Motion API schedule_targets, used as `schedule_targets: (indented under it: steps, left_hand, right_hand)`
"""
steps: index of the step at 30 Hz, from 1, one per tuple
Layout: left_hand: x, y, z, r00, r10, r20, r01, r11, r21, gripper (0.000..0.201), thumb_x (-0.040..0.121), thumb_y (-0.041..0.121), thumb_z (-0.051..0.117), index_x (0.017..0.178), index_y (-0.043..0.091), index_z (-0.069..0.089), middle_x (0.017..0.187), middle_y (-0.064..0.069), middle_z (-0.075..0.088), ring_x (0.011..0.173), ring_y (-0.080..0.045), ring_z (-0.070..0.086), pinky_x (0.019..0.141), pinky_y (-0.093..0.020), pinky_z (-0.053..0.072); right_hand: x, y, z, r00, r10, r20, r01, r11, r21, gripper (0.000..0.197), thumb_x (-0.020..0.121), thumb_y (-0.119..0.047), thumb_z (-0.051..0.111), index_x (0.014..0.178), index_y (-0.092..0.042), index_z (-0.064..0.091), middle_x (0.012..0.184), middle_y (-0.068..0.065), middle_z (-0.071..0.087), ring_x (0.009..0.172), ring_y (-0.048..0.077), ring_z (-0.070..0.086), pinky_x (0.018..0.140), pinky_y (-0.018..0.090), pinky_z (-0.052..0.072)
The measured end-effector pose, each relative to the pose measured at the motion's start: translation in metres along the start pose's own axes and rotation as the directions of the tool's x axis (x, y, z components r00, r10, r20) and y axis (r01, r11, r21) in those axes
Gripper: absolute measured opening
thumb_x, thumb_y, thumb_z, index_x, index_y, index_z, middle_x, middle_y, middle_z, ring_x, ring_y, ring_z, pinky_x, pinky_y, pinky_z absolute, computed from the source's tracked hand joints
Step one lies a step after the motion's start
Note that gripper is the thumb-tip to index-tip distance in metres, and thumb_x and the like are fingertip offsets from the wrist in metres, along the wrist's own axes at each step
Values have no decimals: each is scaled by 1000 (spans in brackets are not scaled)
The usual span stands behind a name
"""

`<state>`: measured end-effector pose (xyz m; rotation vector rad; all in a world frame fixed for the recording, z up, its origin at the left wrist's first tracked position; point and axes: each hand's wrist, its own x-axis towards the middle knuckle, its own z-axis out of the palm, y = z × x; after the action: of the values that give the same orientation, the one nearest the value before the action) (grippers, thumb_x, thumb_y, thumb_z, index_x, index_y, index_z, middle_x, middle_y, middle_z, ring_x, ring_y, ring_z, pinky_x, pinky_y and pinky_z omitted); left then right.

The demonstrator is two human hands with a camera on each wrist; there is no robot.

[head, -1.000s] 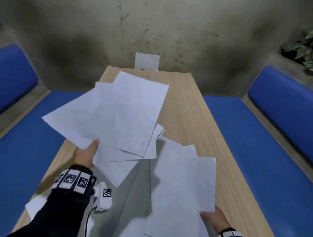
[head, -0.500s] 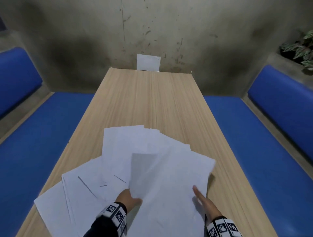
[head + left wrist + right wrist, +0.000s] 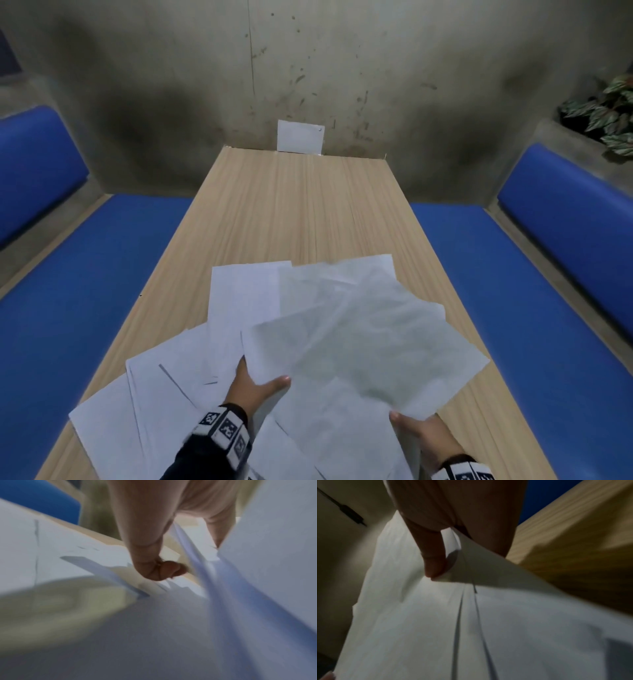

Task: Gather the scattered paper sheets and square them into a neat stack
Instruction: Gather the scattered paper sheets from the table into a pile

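Several white paper sheets [image 3: 154,394] lie fanned and overlapping on the near half of the wooden table [image 3: 301,212]. A few top sheets [image 3: 359,342] are raised off the pile, slanting toward the right. My left hand [image 3: 255,387] grips their near left edge, thumb on top and fingers hidden beneath. In the left wrist view the left hand [image 3: 161,569] shows curled among blurred sheets [image 3: 257,547]. My right hand [image 3: 419,433] pinches the raised sheets' near right corner. The right wrist view shows its thumb [image 3: 433,561] pressed on the curled corner of the sheets [image 3: 471,615].
A small white card [image 3: 299,136] leans against the stained wall at the table's far end. Blue padded benches run along the left [image 3: 85,291] and the right [image 3: 513,291]. A potted plant [image 3: 609,113] stands on the ledge at the upper right.
A second ago my left hand held a bundle high over the table; it came down onto the pile. Since then my right hand went from flat to pinching, and the top sheets lifted.
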<state>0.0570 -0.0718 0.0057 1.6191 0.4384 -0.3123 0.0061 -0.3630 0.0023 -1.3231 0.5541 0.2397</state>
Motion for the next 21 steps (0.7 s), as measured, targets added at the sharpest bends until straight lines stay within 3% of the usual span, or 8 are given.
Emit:
schedule_targets:
  steps: [1, 4, 7, 10, 12, 15, 18, 21]
  left_hand:
    - [1, 2, -3, 999, 10, 44, -6, 996, -94, 118, 17, 50, 90, 121, 17, 47, 120, -8, 61, 111, -28, 57, 103, -47, 43]
    - [-5, 17, -11, 986, 59, 155, -27, 979, -203, 106, 11, 45, 92, 107, 13, 61, 99, -6, 75, 97, -23, 69, 82, -34, 57]
    - [-19, 45, -18, 969, 180, 171, -142, 967, -213, 92, 11, 40, 93, 95, 11, 68, 88, -6, 79, 88, -23, 73, 67, -24, 60]
    - [-42, 82, -26, 952, 280, 125, -257, 952, -169, 55, 38, 17, 93, 86, 18, 66, 66, 12, 77, 66, -4, 72, 57, -11, 56]
    - [-55, 99, -35, 930, 354, 105, -338, 930, -143, 42, 54, 6, 86, 84, 22, 63, 61, 20, 74, 63, 0, 69, 53, -8, 53]
    - [-65, 108, -41, 905, 385, 182, -383, 922, -48, 65, 28, 34, 93, 87, 28, 65, 74, 21, 76, 72, 5, 70, 61, -12, 55]
    - [-59, 93, -37, 917, 287, 277, -270, 958, -97, 67, 31, 38, 92, 91, 23, 66, 75, 15, 78, 76, -1, 72, 60, -12, 55]
    - [-49, 67, -27, 937, 231, 262, -223, 973, -61, 80, 23, 54, 88, 93, 21, 69, 85, 9, 79, 90, -12, 72, 71, -21, 58]
  right_hand:
    - [-2, -4, 0, 1000, -25, 12, 25, 999, 23, 82, 23, -25, 99, 94, -4, 63, 103, 19, 72, 97, 23, 65, 92, 32, 52]
    - [-3, -8, -4, 998, -42, 55, 40, 999, 33, 94, 6, -33, 97, 89, 0, 69, 74, 3, 79, 72, 15, 75, 62, 16, 60]
    - [-14, -28, 2, 997, -82, 13, 82, 996, -23, 54, 54, -9, 90, 97, 15, 68, 63, 5, 77, 75, 22, 75, 57, 19, 60]
    - [-31, -58, 7, 989, -147, 0, 144, 971, -193, 2, 74, 2, 74, 75, 4, 75, 47, -6, 72, 47, -1, 67, 63, 19, 58]
    - [-36, -71, 10, 976, -203, 74, 215, 951, -224, 10, 75, 1, 73, 69, -7, 76, 51, -9, 73, 50, -6, 67, 73, 14, 57]
    - [-45, -81, 27, 939, -182, 292, 238, 956, -172, 12, 63, -19, 85, 73, -15, 79, 70, -8, 79, 73, -6, 71, 64, 5, 54]
    - [-40, -77, 37, 903, -247, 351, 318, 934, -162, 86, 32, -49, 92, 105, -10, 69, 99, 4, 78, 94, 12, 72, 74, 17, 58]
    - [-34, -67, 47, 902, -297, 314, 354, 925, -140, 92, 34, -48, 92, 113, -10, 63, 102, 7, 77, 96, 19, 71, 74, 25, 59]
